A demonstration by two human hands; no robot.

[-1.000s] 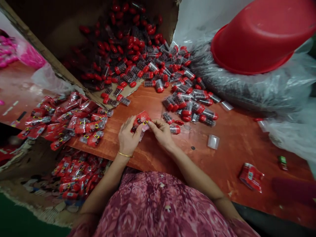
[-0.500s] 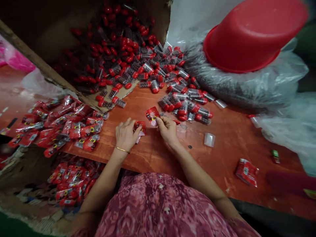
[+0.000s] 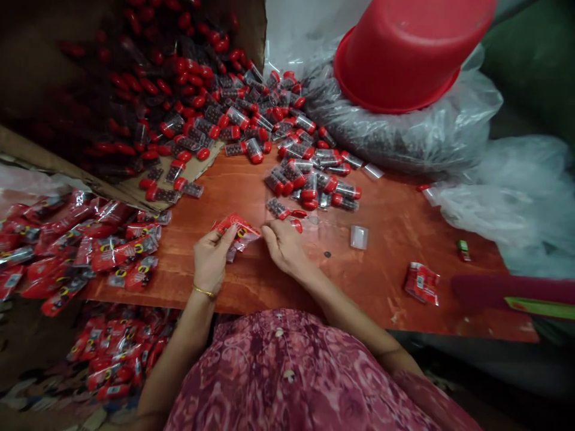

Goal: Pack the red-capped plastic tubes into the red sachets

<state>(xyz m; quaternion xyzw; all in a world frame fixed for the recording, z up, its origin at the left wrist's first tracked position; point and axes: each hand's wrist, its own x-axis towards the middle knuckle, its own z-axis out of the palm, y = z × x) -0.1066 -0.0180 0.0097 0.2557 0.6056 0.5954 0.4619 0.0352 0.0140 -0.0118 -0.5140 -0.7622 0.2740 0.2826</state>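
Observation:
My left hand (image 3: 210, 258), with a gold bangle at the wrist, pinches a small printed red plastic packet (image 3: 242, 232) above the table. My right hand (image 3: 285, 245) is at the packet's right corner, its thumb and fingers closed there. Beneath, part of another packet (image 3: 231, 255) shows, mostly covered. Just beyond my right hand lies a clear tube with a red cap (image 3: 278, 208), filled with dark beads. Further back is a heap of similar red-capped tubes (image 3: 294, 170), spilling out of a cardboard box (image 3: 27, 158).
Filled red packets (image 3: 121, 254) are piled at the left, with more in a box below (image 3: 119, 353). A red tub (image 3: 404, 54) stands upside down on a bulging clear bag (image 3: 381, 134). At right lie a clear plastic piece (image 3: 359, 237) and a red packet (image 3: 422, 283).
My right hand has brought the packet down and left to my left hand, which now grips it. The whole view has shifted, so the table's things appear further left.

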